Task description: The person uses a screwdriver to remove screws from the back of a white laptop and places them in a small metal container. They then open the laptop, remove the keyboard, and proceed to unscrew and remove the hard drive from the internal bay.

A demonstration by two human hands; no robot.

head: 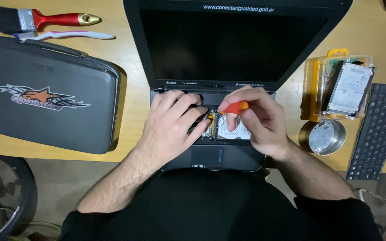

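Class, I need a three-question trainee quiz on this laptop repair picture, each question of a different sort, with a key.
1. True or false: the right hand holds an orange-handled screwdriver.
2. What lies in the clear plastic case right of the laptop? A) a hard drive B) a battery C) a fan
3. Fill in: the small round metal bowl sits beside a detached ____.

Key: 1 true; 2 A, a hard drive; 3 keyboard.
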